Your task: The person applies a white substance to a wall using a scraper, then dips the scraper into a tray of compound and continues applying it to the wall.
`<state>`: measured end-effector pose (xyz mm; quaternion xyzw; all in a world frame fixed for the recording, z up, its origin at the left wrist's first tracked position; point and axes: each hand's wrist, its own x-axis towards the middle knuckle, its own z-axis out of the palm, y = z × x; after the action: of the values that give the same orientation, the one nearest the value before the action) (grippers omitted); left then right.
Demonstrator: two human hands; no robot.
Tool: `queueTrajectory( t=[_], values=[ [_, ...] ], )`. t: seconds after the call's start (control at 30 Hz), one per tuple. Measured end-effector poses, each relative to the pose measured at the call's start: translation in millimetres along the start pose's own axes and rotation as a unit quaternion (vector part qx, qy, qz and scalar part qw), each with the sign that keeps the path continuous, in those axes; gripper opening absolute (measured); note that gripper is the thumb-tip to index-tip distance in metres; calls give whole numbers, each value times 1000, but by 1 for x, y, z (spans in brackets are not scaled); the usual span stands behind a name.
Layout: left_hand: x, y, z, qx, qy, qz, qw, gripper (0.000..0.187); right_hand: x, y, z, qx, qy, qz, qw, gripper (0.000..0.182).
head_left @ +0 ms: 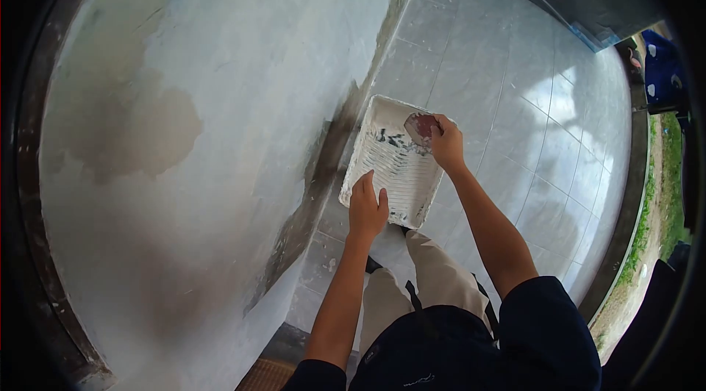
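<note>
A white paint tray [368,134] smeared with white filler is held up in front of me, above the tiled floor. My left hand [366,207] grips its near rim, fingers curled over the edge. At the tray's far right corner, my right hand [446,145] holds a small reddish scraper [421,126] whose blade rests on the tray's inside. Both forearms are bare below dark blue sleeves.
A patchy wall [184,134], white filler over beige spots, fills the left. Its dark base [316,192] meets the grey tiled floor [529,112]. My beige trouser leg [434,266] is below the tray. Grass [665,192] and a blue object [662,71] lie beyond the floor's right edge.
</note>
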<state>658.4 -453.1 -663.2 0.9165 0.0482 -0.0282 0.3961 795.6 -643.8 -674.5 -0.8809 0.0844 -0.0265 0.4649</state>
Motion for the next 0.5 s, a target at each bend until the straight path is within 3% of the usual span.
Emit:
queueTrajectory(
  t=[0.37, 0.5],
  values=[
    [2, -37, 44, -9, -32, -58, 998, 53, 42, 65, 36, -74, -116, -74, 988, 25],
    [4, -51, 58, -11, -6, -72, 997, 57, 47, 78, 52, -101, -146, -111, 978, 33]
  ],
)
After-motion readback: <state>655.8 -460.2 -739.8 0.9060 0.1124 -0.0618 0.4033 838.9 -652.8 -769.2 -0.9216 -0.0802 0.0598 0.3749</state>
